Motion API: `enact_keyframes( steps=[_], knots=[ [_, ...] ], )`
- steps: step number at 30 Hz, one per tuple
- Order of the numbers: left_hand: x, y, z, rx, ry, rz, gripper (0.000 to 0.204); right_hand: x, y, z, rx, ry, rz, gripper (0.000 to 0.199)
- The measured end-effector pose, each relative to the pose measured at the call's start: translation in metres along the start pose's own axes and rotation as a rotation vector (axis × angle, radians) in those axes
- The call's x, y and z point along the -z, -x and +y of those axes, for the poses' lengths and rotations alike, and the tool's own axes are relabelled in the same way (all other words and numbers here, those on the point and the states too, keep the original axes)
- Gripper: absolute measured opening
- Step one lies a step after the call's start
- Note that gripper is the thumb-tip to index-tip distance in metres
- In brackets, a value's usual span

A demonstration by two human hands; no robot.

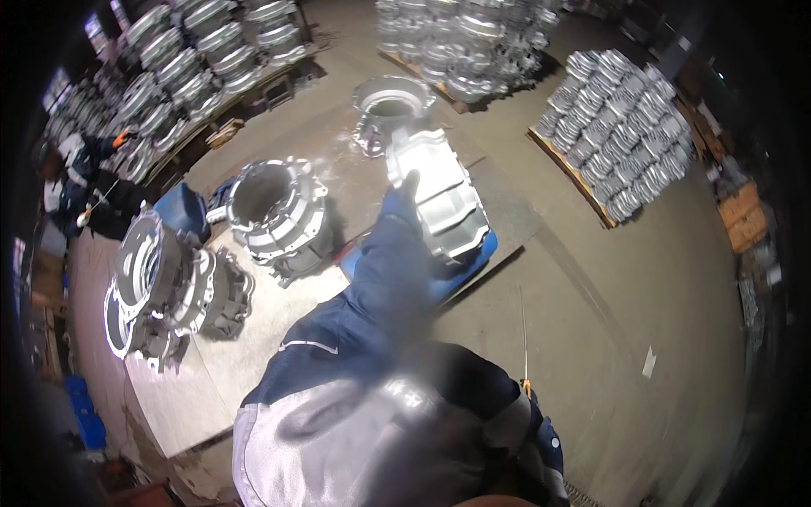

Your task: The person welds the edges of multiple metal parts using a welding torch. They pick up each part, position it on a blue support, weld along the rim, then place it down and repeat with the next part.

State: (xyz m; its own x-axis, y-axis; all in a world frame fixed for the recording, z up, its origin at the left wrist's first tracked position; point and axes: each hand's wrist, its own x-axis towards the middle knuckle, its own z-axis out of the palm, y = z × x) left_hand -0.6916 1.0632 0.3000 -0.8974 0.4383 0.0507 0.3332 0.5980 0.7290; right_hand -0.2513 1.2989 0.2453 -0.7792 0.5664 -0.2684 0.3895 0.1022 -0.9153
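Observation:
My left arm reaches forward over the table. My left hand (410,184), dark and partly hidden by its sleeve, grips the left edge of a silvery ribbed metal casting (443,198). This casting stands tilted on a blue support (465,275). Beside my right side, my right hand (530,394) shows only in a small part, closed at the orange end of a long thin rod-like tool (525,346) that points forward. Beyond the casting stands a round, open metal housing (393,95). Left of my arm is a larger ring-shaped housing (283,215).
More round housings (156,266) lie at the table's (228,380) left end, near a blue container (182,211). A co-worker (84,182) is at the far left. Stacked castings on pallets stand behind (465,42) and at the right (617,131).

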Motion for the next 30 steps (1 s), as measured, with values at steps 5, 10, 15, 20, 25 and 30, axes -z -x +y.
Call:
enact_keyframes(
  steps=[5,10,15,20,25,30],
  knots=[
    [-0.01,0.052,0.004,-0.02,-0.052,0.018,0.044,0.018,-0.009,0.005,0.004,-0.035,-0.051,0.028],
    [-0.023,0.12,0.007,-0.061,-0.079,0.028,0.042,0.03,-0.031,-0.015,0.037,-0.117,-0.1,0.025],
    [-0.049,0.181,0.02,-0.118,-0.087,0.032,0.04,0.029,-0.046,-0.07,-0.016,-0.105,-0.08,0.03],
    [-0.054,0.225,0.02,-0.201,-0.102,0.002,0.039,0.036,-0.044,-0.118,0.192,0.171,-0.233,0.032],
    [-0.046,0.252,0.015,-0.251,-0.167,-0.016,0.037,-0.008,-0.057,-0.158,0.385,0.694,-0.407,0.035],
    [-0.042,0.246,0.014,-0.326,-0.228,0.011,0.035,-0.088,-0.084,-0.202,0.388,0.993,-0.376,0.038]
  ],
)
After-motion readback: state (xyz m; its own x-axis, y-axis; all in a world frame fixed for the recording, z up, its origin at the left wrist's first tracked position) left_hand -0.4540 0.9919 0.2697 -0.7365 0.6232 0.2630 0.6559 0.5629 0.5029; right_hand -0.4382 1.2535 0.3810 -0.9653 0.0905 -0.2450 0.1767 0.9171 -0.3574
